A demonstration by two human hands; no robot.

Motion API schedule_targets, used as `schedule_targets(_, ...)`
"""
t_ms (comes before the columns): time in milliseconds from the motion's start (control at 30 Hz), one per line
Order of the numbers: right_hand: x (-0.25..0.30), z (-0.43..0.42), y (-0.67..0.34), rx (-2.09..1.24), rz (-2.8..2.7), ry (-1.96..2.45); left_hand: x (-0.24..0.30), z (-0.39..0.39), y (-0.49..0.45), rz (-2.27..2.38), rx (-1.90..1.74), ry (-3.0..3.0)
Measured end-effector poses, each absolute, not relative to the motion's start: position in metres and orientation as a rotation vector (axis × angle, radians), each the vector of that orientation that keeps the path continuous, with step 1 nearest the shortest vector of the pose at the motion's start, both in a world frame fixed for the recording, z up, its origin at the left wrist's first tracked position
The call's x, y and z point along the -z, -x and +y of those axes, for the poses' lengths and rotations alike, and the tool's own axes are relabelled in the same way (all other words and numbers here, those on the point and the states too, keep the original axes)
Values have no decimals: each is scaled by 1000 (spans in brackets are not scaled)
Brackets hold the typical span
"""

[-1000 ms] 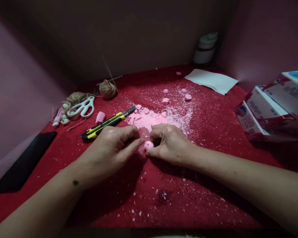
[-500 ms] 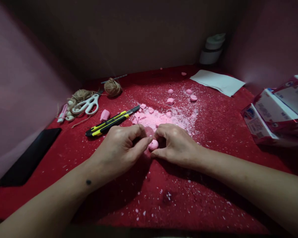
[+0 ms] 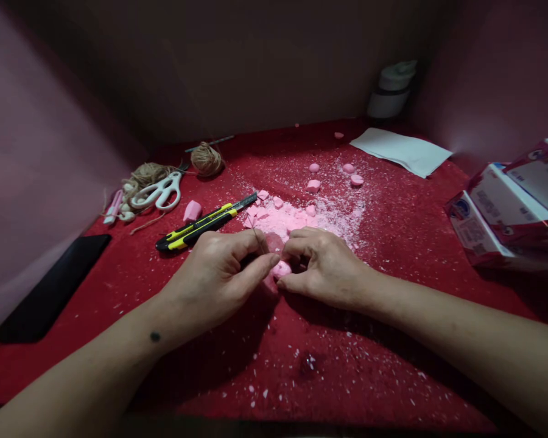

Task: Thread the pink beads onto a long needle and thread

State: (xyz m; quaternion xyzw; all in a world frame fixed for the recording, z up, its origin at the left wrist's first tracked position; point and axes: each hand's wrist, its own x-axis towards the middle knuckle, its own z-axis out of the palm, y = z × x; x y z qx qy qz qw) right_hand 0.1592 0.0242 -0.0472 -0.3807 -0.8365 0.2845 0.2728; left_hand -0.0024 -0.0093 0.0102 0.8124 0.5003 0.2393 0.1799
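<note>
The right hand (image 3: 322, 267) pinches a pink bead (image 3: 282, 269) between thumb and fingertips, low on the red mat (image 3: 347, 365) at centre. The left hand (image 3: 219, 267), fingers closed, pinches a thin needle (image 3: 255, 234) just beside the bead.

- 12 o'clock: pink crumbs (image 3: 283, 218).
- 10 o'clock: knife (image 3: 205, 222), scissors (image 3: 158, 191).
- 11 o'clock: twine (image 3: 205, 159).
- 1 o'clock: paper (image 3: 402, 151), lidded jar (image 3: 390, 91); contents hidden.
- 3 o'clock: cartons (image 3: 506, 213); contents cannot be told.

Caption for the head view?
Right hand holds a pink piece, left hand pinched beside it, on red cloth near pink shavings, utility knife.
</note>
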Motion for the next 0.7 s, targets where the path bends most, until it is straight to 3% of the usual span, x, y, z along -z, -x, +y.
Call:
schedule_targets(300,48,24,-160,-750,-2252,1024,-15,-12,6,1439,-706,-2324)
schedule_targets(500,47,23,-160,-755,-2259,1045,-17,-10,11,1437,-841,-2055)
schedule_targets(700,48,25,-161,-775,-2245,1098,-11,2,12,1519,-753,-1659)
